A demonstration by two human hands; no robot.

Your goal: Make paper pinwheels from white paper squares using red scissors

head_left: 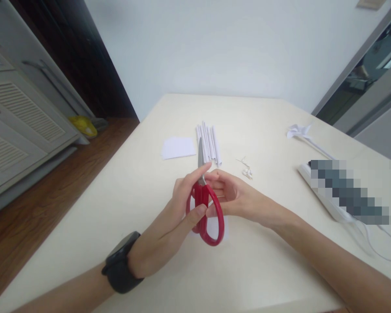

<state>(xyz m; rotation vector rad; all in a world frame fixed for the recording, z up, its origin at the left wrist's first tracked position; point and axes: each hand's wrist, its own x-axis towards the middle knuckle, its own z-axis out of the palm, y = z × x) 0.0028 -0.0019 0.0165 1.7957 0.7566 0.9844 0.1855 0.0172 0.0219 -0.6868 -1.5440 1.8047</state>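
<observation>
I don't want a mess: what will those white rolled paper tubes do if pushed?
The white rolled paper tubes look round, so they'd probably roll. They seem made of paper, so likely light. Their straight shape suggests they're fairly stiff.

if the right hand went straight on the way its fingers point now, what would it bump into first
Most likely the red scissors, held in the left hand; the right hand may already touch them, as depth is unclear there.
</observation>
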